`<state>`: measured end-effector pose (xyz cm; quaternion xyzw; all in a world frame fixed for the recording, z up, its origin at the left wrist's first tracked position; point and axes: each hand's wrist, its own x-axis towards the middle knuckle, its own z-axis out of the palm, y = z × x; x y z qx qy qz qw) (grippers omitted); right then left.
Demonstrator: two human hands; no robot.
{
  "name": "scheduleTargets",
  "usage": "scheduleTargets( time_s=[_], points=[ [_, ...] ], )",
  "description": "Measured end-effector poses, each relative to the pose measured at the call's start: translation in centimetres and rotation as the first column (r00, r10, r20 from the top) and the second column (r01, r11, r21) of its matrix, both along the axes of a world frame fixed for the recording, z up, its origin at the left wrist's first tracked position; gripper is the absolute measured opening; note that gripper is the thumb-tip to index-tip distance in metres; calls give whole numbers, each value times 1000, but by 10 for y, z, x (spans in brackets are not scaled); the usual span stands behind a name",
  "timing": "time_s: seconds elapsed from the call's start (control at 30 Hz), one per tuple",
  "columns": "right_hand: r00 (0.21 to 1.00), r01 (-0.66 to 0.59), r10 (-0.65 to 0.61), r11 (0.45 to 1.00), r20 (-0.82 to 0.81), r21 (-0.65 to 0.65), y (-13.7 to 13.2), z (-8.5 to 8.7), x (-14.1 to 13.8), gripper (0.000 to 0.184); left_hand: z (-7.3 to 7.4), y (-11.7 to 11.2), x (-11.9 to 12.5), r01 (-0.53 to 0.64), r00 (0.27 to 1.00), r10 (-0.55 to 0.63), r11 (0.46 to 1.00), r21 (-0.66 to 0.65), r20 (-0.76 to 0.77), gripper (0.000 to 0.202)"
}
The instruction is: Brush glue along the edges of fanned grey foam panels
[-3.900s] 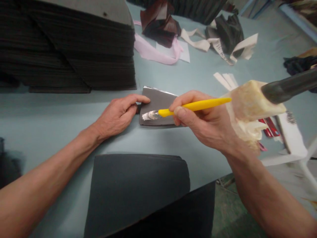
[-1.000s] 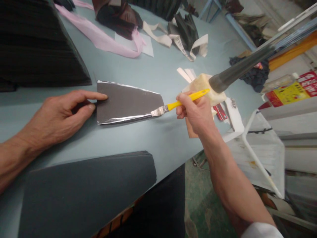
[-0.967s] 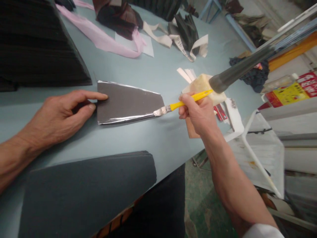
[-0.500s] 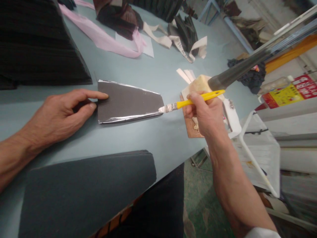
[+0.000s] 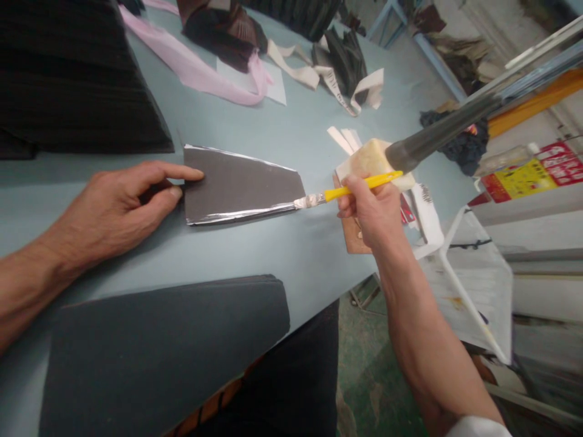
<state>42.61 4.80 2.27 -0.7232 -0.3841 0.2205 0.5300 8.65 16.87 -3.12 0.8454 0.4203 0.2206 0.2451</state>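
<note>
A dark grey tapered piece (image 5: 237, 185) lies flat on the pale blue table (image 5: 282, 255), its near and far edges shiny with wet glue. My left hand (image 5: 122, 206) rests at its left end, forefinger stretched onto the corner and thumb against the edge, pinning it down. My right hand (image 5: 371, 206) is closed round a yellow-handled brush (image 5: 350, 190). The whitish bristles touch the piece's right near corner. A glue-caked pot (image 5: 371, 161) with a dark rod (image 5: 437, 136) sticking out stands just behind my right hand.
A stack of dark grey pieces (image 5: 159, 346) lies at the near edge. A tall black pile (image 5: 73, 79) fills the far left. Pink strips (image 5: 200, 70), beige strips (image 5: 337, 82) and dark bundles (image 5: 223, 30) lie at the back. The table edge drops off right, beside a white stand (image 5: 469, 267).
Since 3.9 s ago the brush has gone from the piece's left end along its near edge to the right corner. In the last half second the bristles came back onto that corner.
</note>
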Motion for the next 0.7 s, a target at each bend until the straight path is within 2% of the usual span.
scheduleTargets(
  time_s=[0.1, 0.2, 0.4, 0.57, 0.7],
  points=[
    [998, 62, -64, 997, 25, 50, -4, 4, 12, 25, 0, 0, 0, 0, 999, 1, 1000, -29, 37, 59],
    [995, 94, -96, 991, 26, 92, -4, 7, 11, 24, 1, 1, 1, 4, 999, -3, 1000, -15, 42, 58],
    [999, 17, -22, 993, 45, 113, 2, 4, 2, 25, 0, 0, 0, -1, 999, 2, 1000, -15, 42, 58],
    [997, 28, -34, 995, 65, 92, 1, 3, 3, 24, -1, 1, -2, 6, 998, -5, 1000, -15, 61, 56],
    [998, -40, 37, 996, 43, 82, -2, 2, -1, 25, -2, 1, -2, -7, 998, 9, 999, -33, 58, 58]
  ],
)
